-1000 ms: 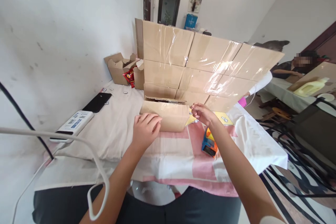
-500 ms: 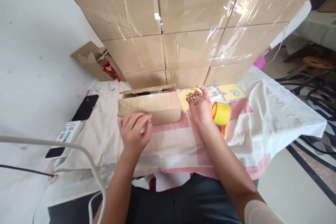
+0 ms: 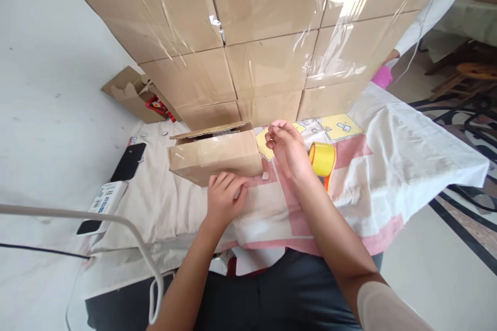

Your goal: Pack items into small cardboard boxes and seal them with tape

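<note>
A small cardboard box (image 3: pixel 215 155) lies on the cloth-covered table, its top flap slightly raised over a dark gap. My left hand (image 3: pixel 225 197) is at the lower front edge of this box, fingers bent towards it and thumb apart, with nothing seen in it. Right of the box, my right hand (image 3: pixel 288 147) is raised with fingers curled together in a pinch; whatever is between the fingertips, if anything, is too small to tell. Beside the right wrist is a yellow tape roll (image 3: pixel 323 159) with an orange part. A small whitish piece (image 3: pixel 265 176) lies near the box's right corner.
Wrapped stacked cartons (image 3: pixel 267 62) rise behind the box. On the left are an open carton (image 3: pixel 130 95) with red packets, a black phone (image 3: pixel 129 162) and a white device (image 3: pixel 104 201). A pale bent tube (image 3: pixel 132 227) crosses the lower left. Another person's sleeve (image 3: pixel 430 10) shows at right.
My left hand has moved right along the box's front. The right hand's fingers have curled closer together. The box now sits slightly turned, and the camera view has shifted.
</note>
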